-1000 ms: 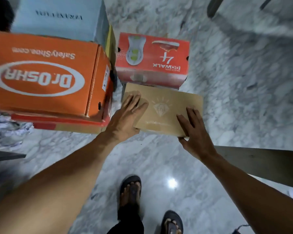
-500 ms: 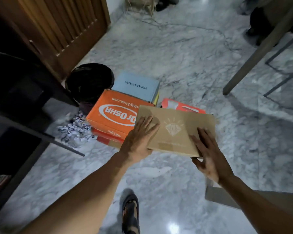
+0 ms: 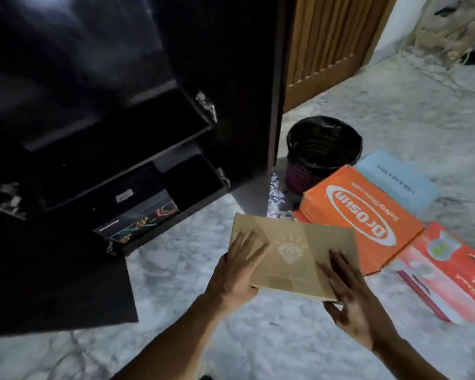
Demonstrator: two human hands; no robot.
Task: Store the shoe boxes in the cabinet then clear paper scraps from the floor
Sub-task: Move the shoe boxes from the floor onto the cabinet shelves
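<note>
Holding a flat brown cardboard shoe box [image 3: 294,259] printed with a diamond, you are gripping its near corners. Your left hand [image 3: 239,267] and right hand [image 3: 351,297] are spreading their fingers across the lid, with the thumbs seemingly tucked beneath. The box is hanging above the grey marble floor [image 3: 258,338], just right of the open dark wooden cabinet [image 3: 121,127]. Keeping it level and aiming for the dim gap beside the dark patterned box [image 3: 140,215] on the lower shelf is looking wisest.

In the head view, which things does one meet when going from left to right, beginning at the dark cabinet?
cabinet → brown box, held up off the floor → orange box → red box
</note>
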